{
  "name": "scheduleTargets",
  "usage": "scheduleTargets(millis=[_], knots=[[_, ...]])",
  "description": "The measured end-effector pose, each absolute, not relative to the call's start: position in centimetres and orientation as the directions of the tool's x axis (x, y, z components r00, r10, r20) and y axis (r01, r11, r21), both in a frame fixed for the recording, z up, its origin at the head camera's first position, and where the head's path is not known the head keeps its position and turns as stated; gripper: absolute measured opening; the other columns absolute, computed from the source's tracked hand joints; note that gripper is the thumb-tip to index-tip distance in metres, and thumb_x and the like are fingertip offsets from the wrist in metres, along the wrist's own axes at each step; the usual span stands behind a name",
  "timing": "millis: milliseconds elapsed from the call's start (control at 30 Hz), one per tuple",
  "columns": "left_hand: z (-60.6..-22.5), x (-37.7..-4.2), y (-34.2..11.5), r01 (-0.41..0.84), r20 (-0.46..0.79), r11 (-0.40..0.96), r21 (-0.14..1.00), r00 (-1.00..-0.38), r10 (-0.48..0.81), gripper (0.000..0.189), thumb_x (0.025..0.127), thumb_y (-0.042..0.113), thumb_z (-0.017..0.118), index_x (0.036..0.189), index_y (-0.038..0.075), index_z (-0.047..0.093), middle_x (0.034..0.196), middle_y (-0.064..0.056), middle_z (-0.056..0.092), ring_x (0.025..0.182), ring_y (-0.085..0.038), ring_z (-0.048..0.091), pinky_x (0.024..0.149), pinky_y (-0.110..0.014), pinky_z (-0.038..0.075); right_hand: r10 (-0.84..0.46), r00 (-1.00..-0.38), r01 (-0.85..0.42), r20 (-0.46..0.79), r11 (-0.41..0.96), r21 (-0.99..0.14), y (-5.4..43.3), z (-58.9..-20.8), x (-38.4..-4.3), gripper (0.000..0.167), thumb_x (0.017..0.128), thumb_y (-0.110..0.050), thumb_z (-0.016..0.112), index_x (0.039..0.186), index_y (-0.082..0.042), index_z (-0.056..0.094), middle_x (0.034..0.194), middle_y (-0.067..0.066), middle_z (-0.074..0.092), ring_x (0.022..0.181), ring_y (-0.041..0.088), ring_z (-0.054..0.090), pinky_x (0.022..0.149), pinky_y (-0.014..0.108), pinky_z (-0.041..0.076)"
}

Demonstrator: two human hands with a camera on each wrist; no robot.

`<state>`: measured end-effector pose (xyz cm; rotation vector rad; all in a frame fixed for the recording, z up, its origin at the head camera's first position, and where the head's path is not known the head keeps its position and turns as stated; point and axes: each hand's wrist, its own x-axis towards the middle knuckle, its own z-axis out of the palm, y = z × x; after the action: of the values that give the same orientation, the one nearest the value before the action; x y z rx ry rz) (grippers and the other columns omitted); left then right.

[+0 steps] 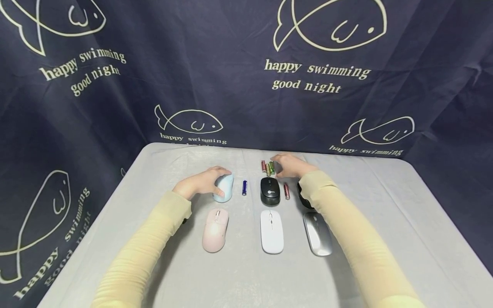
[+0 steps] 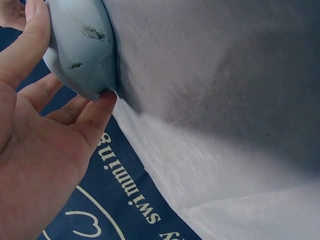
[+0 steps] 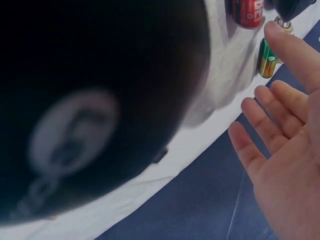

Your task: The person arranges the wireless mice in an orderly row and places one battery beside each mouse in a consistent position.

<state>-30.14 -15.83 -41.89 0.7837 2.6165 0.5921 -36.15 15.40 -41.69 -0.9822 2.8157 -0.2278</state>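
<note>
In the head view my left hand (image 1: pixel 203 181) holds a light blue mouse (image 1: pixel 225 187) by its two sides, thumb at the near side and fingers at the far end. The left wrist view shows the scuffed shell of this mouse (image 2: pixel 82 45) between thumb and fingertips. My right hand (image 1: pixel 290 166) is at the back of the table, fingertips beside a green battery (image 1: pixel 271 167) in a small group with a red battery (image 1: pixel 263 166) and a gold one (image 1: pixel 268 170). Seen from the right wrist, its fingers (image 3: pixel 267 120) are loosely bent around nothing, with a green-and-gold battery (image 3: pixel 268 59) close by.
A black mouse (image 1: pixel 270 191) stands mid-table, a blue battery (image 1: pixel 244 188) left of it and a red battery (image 1: pixel 286 191) right. My right sleeve partly covers another black mouse (image 1: pixel 302 196). Nearer lie pink (image 1: pixel 215 231), white (image 1: pixel 271 232) and silver (image 1: pixel 318 234) mice. A dark printed curtain (image 1: pixel 246 85) hangs behind.
</note>
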Motion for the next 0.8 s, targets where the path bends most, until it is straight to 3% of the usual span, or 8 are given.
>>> scheduleTargets(millis=[267,533,800], knots=[[-41.9,-30.2,-15.9,0.444,-0.204,0.758,0.478,-0.783,0.588,0.078,0.076,0.02,0.077,0.142,0.001,0.039,0.145,-0.022,0.035,0.134,-0.036,0.034,0.112,-0.048,0.028,-0.646,-0.754,-0.633,-0.118,0.763,-0.132,14.9,-41.8,-36.3,0.059,0.074,-0.015,0.077,0.126,0.006,0.055,0.127,0.021,0.057,0.121,0.036,0.05,0.106,0.043,0.038],[-41.9,-30.2,-15.9,0.439,-0.207,0.763,0.475,-0.787,0.582,0.078,0.076,0.02,0.077,0.142,0.001,0.039,0.146,-0.021,0.035,0.134,-0.036,0.034,0.112,-0.047,0.028,-0.681,-0.73,-0.672,-0.055,0.731,-0.12,14.6,-41.9,-36.4,0.05,0.073,-0.013,0.078,0.116,0.006,0.061,0.111,0.018,0.064,0.106,0.033,0.058,0.098,0.042,0.044],[-41.8,-30.2,-15.8,0.435,-0.21,0.763,0.477,-0.787,0.58,0.078,0.076,0.02,0.077,0.142,0.001,0.039,0.146,-0.021,0.035,0.133,-0.036,0.034,0.112,-0.047,0.029,-0.66,-0.75,-0.654,-0.046,0.75,-0.097,14.2,-42.1,-36.4,0.036,0.074,-0.009,0.077,0.106,0.002,0.065,0.101,0.014,0.067,0.098,0.03,0.061,0.091,0.042,0.047]])
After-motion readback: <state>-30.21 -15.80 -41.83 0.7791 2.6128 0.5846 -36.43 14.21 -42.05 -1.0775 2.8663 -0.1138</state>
